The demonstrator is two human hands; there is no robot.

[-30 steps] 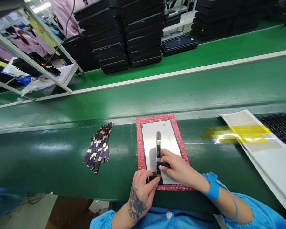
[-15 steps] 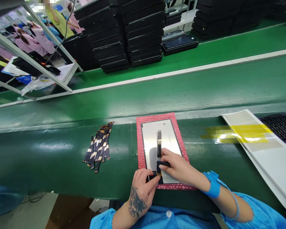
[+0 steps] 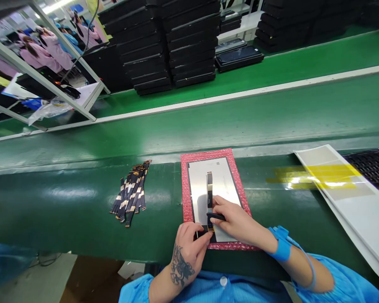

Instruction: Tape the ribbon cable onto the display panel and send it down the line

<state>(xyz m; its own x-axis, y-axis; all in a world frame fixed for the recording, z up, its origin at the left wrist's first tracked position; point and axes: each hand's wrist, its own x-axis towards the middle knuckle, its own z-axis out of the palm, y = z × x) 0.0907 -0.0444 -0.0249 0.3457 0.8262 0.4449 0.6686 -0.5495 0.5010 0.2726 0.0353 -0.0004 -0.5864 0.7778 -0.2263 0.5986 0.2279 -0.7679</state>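
A display panel [image 3: 197,179] with a silvery back and dark edges lies on a pink bubble-wrap sheet [image 3: 185,191]. A black flex cable [image 3: 210,195] with gold ends runs lengthwise over it. My left hand [image 3: 189,246] is closed at the panel's lower edge, its thumb tip touching the cable's near end. My right hand [image 3: 229,216] is closed on a short black tool [image 3: 217,216], whose tip rests at the cable; what its fingertips touch behind the tool is partly hidden. Left of the wrap, loose flex cables [image 3: 131,193] are heaped.
White sheets [image 3: 353,210] lie at the right, with yellow tape [image 3: 303,177] across to the green mat. A black textured mat [image 3: 372,166] is beyond them. Stacks of black trays [image 3: 189,46] stand behind the white rail. A metal frame [image 3: 41,80] is at left; people work far behind.
The flex cable's upper part has shifted very slightly left. Both hands stay almost where they were. A background person in yellow has moved mostly out of sight.
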